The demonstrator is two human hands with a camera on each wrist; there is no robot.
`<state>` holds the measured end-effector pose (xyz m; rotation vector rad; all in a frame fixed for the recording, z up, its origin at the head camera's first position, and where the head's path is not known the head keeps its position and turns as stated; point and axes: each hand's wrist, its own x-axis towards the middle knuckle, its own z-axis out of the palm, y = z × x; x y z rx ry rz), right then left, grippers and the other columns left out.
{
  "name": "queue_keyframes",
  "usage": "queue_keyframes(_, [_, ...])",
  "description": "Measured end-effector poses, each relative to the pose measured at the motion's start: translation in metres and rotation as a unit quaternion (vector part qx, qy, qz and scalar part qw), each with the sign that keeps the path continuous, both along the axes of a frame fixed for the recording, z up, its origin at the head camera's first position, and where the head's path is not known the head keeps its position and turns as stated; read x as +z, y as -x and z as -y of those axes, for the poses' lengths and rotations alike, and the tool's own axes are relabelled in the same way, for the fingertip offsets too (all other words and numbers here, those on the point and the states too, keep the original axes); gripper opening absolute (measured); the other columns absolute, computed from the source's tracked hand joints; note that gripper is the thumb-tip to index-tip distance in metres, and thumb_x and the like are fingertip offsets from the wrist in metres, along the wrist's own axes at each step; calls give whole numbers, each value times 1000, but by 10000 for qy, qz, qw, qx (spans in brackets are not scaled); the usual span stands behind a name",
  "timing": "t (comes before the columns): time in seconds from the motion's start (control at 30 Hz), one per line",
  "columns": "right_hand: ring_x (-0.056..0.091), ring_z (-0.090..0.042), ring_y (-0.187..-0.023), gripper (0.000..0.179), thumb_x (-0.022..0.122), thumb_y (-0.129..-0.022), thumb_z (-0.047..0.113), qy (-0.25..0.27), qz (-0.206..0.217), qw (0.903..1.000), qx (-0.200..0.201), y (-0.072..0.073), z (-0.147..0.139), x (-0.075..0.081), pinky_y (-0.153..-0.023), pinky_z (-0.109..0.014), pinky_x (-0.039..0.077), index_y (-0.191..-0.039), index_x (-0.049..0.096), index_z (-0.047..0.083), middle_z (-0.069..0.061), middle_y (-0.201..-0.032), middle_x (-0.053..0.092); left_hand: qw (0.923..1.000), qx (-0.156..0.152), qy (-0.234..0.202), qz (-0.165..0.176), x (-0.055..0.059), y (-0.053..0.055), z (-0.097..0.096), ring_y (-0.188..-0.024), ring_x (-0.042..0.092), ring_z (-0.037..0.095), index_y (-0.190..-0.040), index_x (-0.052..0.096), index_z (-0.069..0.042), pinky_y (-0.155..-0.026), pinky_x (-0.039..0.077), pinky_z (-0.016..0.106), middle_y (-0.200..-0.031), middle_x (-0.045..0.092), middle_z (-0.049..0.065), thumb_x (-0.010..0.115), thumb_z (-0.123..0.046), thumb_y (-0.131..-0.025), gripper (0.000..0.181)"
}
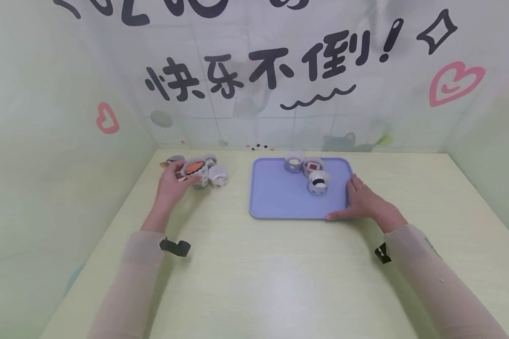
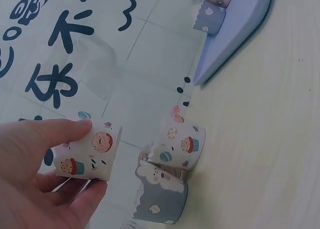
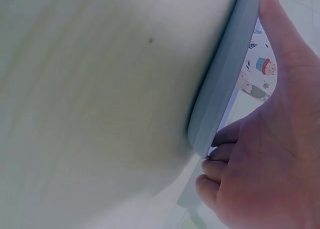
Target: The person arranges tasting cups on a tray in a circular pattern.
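At the table's left, my left hand (image 1: 173,182) holds a white paper baking cup (image 2: 102,146) printed with cupcakes and doughnuts, thumb on one side and fingers on the other. Something orange with dark edges (image 1: 195,167) shows in its mouth. Just beyond it are more paper cups, among them a white one (image 1: 218,175) and a grey one with a bear print (image 2: 162,194). My right hand (image 1: 363,200) grips the right front corner of a blue tray (image 1: 280,200), its thumb along the front edge and its fingers at the right side.
On the tray stand three paper cups: one with yellow and white contents (image 1: 294,161), one with a dark red piece (image 1: 313,166), one with a black-and-white piece (image 1: 319,182). A printed curtain (image 1: 254,108) hangs behind the pale table (image 1: 254,278).
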<state>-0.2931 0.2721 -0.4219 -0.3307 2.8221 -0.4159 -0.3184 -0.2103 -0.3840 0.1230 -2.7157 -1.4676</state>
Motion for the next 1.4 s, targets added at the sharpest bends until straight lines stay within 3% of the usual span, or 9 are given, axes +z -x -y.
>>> queue_keyframes(0.27, [2,-59,-146,143,78,-69,68,66,166,9998,-42,2,0,0,-123,-64,12,-146,3,-25,-46,-155,-4,9983,-527,-246,-53,-3,-1,-25,-137,46,36,-145,40,2,-105,50,46,-149,45,20,71,-21,-92,65])
queue_keyframes(0.5, [1,-59,-146,142,78,-70,68,73,252,9996,-71,3,0,1,-123,-63,11,-146,2,-25,-46,-155,-5,9962,-856,-147,-100,-8,0,-49,-129,52,34,-143,43,-1,-97,51,42,-145,50,18,74,-21,-91,64])
queue_keyframes(0.77, [0,-58,-147,142,77,-70,69,60,277,9996,-98,4,1,1,-123,-62,11,-146,2,-25,-46,-155,-5,9921,-1247,-151,-28,-15,-2,-74,-134,50,35,-140,46,-7,-107,49,49,-143,52,14,75,-24,-89,61])
queue_keyframes(1.03, [1,-59,-146,144,76,-70,70,-5,317,9994,-111,5,0,2,-123,-63,12,-147,0,-25,-46,-154,-6,9874,-1551,-241,-219,-26,-2,-97,-134,51,36,-140,48,-5,-107,49,49,-142,54,15,76,-24,-88,62])
queue_keyframes(1.4, [3,-59,-146,141,77,-71,67,-4,278,9996,-92,3,2,5,-123,-63,13,-146,2,-26,-47,-154,-4,9819,-1874,-243,-111,-36,-1,-128,-129,55,34,-138,51,-6,-106,51,46,-139,57,14,78,-19,-87,59])
